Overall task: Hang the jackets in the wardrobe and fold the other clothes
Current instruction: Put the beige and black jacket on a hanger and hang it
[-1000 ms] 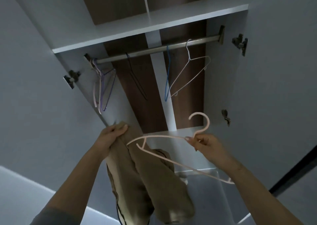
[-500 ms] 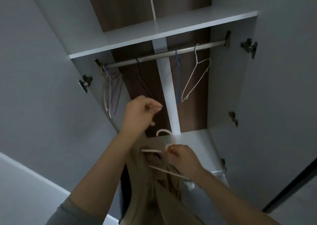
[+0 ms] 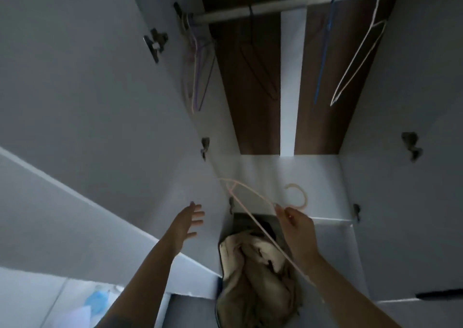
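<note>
Where the frame ends, jacket (image 3: 255,277) is cut off.

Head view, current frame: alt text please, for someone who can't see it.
A person's right hand pinches a pink hanger in front of an open wardrobe, while the left hand is open and holds nothing. A tan jacket lies crumpled below the hands. Several bare hangers hang from the rail above.

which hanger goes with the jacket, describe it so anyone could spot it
Start at the wardrobe rail, then drop below it to the right hand. The pink hanger it pinches is the only one off the rail, held above the crumpled tan jacket.
</note>
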`<action>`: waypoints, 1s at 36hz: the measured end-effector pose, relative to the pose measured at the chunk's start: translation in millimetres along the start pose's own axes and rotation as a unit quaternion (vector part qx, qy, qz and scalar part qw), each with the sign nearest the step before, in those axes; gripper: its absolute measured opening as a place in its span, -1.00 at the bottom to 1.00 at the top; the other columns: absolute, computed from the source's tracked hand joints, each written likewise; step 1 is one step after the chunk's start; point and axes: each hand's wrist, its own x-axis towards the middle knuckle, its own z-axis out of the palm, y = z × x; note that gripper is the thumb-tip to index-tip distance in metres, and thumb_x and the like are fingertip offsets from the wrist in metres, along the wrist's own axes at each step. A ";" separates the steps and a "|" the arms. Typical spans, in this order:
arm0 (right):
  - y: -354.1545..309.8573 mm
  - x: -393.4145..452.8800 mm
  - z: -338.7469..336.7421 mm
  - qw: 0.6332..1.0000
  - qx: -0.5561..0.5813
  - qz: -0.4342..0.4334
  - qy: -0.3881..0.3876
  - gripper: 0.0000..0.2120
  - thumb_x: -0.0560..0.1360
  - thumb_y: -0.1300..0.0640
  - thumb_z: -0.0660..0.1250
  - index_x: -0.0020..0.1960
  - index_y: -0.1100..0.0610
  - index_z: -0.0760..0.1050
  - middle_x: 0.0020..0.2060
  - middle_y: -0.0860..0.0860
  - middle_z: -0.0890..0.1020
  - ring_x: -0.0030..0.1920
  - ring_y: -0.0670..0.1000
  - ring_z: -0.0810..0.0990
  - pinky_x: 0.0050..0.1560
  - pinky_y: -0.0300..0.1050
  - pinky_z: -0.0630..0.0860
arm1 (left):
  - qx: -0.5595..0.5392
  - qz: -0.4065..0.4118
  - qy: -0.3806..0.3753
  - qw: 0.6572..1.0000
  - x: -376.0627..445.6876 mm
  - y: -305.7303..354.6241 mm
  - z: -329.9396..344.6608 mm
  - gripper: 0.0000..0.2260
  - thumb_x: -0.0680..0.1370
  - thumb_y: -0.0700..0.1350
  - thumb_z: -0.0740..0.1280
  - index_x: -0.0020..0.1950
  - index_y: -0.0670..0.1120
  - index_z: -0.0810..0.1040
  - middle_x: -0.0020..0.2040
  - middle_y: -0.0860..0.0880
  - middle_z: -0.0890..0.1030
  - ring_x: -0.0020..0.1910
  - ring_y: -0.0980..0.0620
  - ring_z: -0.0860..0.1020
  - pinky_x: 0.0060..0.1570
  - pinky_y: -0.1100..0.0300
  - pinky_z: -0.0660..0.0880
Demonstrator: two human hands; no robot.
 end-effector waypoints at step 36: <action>408.6 27.3 174.7 0.982 -0.039 0.175 -0.056 -0.52 0.55 -0.07 0.26 -0.53 -0.04 0.29 -0.64 -0.07 0.32 -0.56 -0.11 0.30 -0.43 -0.17 0.24 | 0.642 -0.035 0.021 0.765 439.6 -378.9 150.8 -0.45 0.57 0.24 0.20 0.40 -0.13 0.39 0.41 -0.17 0.34 0.42 -0.15 0.27 0.42 0.05 0.16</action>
